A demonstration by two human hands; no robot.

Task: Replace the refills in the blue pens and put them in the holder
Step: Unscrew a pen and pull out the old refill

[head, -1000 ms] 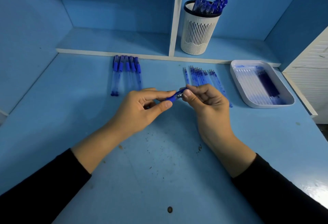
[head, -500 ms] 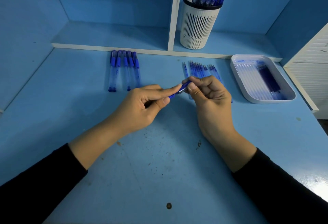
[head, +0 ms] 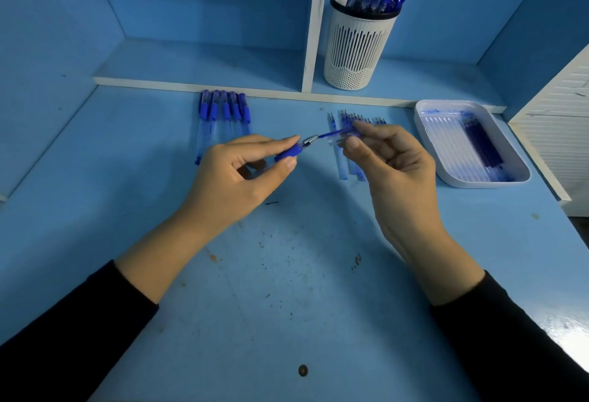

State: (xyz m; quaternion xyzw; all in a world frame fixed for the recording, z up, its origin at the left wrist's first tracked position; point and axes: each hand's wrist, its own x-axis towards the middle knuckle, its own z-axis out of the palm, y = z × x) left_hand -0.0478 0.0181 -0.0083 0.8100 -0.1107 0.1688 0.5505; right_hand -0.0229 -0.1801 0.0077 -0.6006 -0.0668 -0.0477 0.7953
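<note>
Pen now apart, refill exposed

A scuffed blue bench meets blue walls. A white-edged raised shelf runs along the back, split by a white divider. Light glares at the right edge.

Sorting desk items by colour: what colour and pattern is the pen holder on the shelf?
The pen holder is white with vertical slots and a black rim, seen in the head view.
</note>
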